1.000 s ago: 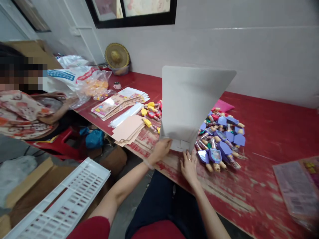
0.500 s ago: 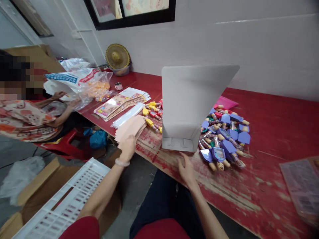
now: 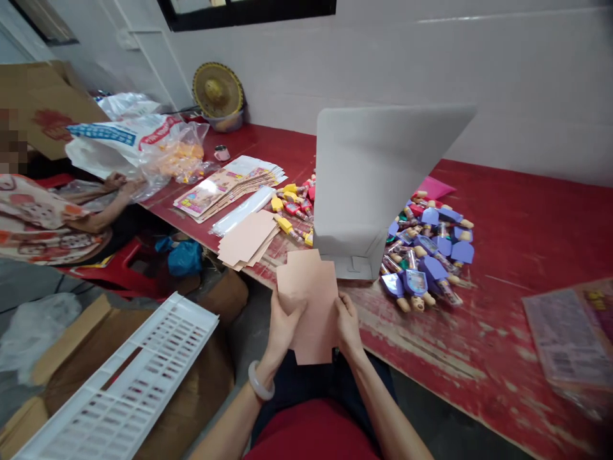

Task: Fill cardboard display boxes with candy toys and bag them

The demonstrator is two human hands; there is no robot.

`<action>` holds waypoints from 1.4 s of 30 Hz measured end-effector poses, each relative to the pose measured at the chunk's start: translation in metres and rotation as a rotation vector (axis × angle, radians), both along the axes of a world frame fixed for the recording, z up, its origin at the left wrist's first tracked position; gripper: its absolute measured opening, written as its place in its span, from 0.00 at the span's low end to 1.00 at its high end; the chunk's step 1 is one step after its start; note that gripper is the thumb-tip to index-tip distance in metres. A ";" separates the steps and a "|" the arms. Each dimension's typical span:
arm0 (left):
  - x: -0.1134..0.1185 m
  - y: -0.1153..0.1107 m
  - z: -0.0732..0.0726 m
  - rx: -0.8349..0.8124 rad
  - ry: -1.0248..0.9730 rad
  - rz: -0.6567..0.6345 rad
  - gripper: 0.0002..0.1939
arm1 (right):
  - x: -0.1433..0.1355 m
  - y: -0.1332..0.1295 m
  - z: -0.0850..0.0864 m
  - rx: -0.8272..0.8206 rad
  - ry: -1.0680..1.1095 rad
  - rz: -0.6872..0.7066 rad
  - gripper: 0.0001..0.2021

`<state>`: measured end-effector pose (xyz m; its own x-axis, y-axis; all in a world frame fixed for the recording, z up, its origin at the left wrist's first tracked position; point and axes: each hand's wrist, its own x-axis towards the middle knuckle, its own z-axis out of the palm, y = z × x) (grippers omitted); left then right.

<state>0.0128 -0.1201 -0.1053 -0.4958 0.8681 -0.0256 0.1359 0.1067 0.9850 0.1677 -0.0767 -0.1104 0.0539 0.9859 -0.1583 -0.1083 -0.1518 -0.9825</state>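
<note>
- The left hand (image 3: 283, 327) pinches the left edge of a flat pink card (image 3: 309, 313), its thumb lying across the front.
- The right hand (image 3: 348, 319) pinches the same card by its right edge, fingers curled behind.
- The card is held at the near side of the desk (image 3: 512, 230), tilted, its stepped far end in front of the near left corner of a grey box (image 3: 359, 185).
- The box stands on the desk with its tall back panel raised.
- A pale bracelet (image 3: 262, 381) circles the left wrist.
- To the right of the box lies a heap of purple pieces (image 3: 433, 265); a bright pink sheet (image 3: 435, 187) lies at its far side.
- Left of the box are yellow and red pieces (image 3: 286, 225).
- Farther left, in a row, lie a stack of pink cards (image 3: 249, 239), a clear plastic strip (image 3: 245, 209) and a fanned stack of printed cards (image 3: 225, 188).
- At the far left are a small cup (image 3: 221, 153), a hat (image 3: 216, 89) and a printed bag (image 3: 115, 135). A co-worker's hands (image 3: 125, 184) are at the bag.
- At the near left, a white slatted tray (image 3: 158, 364) lies over an open carton (image 3: 208, 377).
- At the right edge lies a plastic packet (image 3: 565, 332).
</note>
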 end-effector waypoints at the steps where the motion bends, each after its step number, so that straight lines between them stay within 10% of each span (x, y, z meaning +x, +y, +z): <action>1: 0.004 0.003 0.011 0.017 -0.080 -0.021 0.43 | 0.000 -0.001 0.005 -0.004 0.006 -0.005 0.17; 6: 0.027 0.006 0.045 -0.035 -0.478 -0.214 0.30 | 0.001 -0.002 0.026 -0.093 0.224 0.050 0.26; 12: 0.031 0.007 0.049 -0.154 -0.673 -0.373 0.32 | 0.007 -0.007 0.028 -0.344 0.429 0.374 0.37; 18: 0.009 0.013 0.054 -0.077 -0.006 -0.649 0.29 | 0.041 0.008 0.038 0.288 -0.328 -0.132 0.35; 21: 0.006 0.019 0.059 -0.069 0.274 -0.928 0.24 | 0.059 0.016 0.053 0.459 -0.497 -0.042 0.27; 27: -0.003 0.025 0.056 -0.104 0.761 -0.664 0.22 | 0.077 0.022 0.056 0.255 -0.262 -0.376 0.29; 30: -0.006 0.023 0.047 -0.082 0.740 -0.804 0.23 | 0.083 0.022 0.053 0.258 -0.244 -0.404 0.28; 33: -0.006 0.025 0.037 0.022 0.697 -0.555 0.17 | 0.085 0.022 0.055 0.290 -0.267 -0.431 0.28; 37: -0.002 0.031 0.029 -0.015 0.395 -0.009 0.43 | 0.084 0.024 0.056 0.291 -0.240 -0.507 0.30; 42: 0.005 0.034 0.047 -0.056 -0.226 -0.307 0.39 | 0.080 0.026 0.053 0.204 -0.251 -0.368 0.33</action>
